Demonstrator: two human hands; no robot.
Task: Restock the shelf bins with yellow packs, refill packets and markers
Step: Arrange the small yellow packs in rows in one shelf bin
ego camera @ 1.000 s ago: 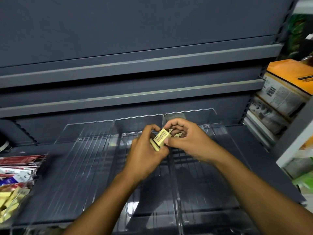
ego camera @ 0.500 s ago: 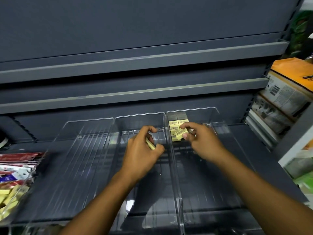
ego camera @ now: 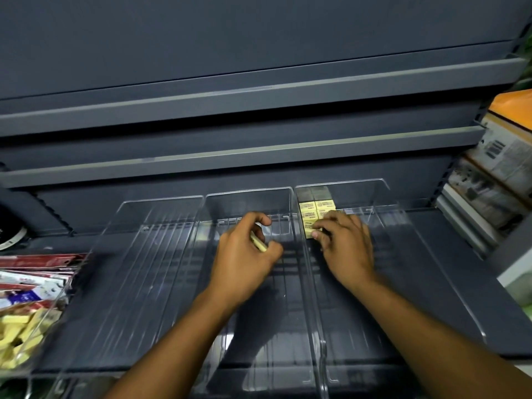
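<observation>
A: Where's the pack?

B: Right of centre; my right hand (ego camera: pixel 342 243) fingers pinch a yellow pack (ego camera: pixel 309 228) against the row (ego camera: pixel 316 210) in the right bin (ego camera: pixel 383 197); I'd press it flush; left hand (ego camera: pixel 244 251) clamps another pack (ego camera: pixel 258 243).

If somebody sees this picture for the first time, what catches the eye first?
Two bare hands at the centre: the right hand presses yellow packs into the back left corner of the right clear bin. The left hand holds another yellow pack over the empty middle bin.
</observation>
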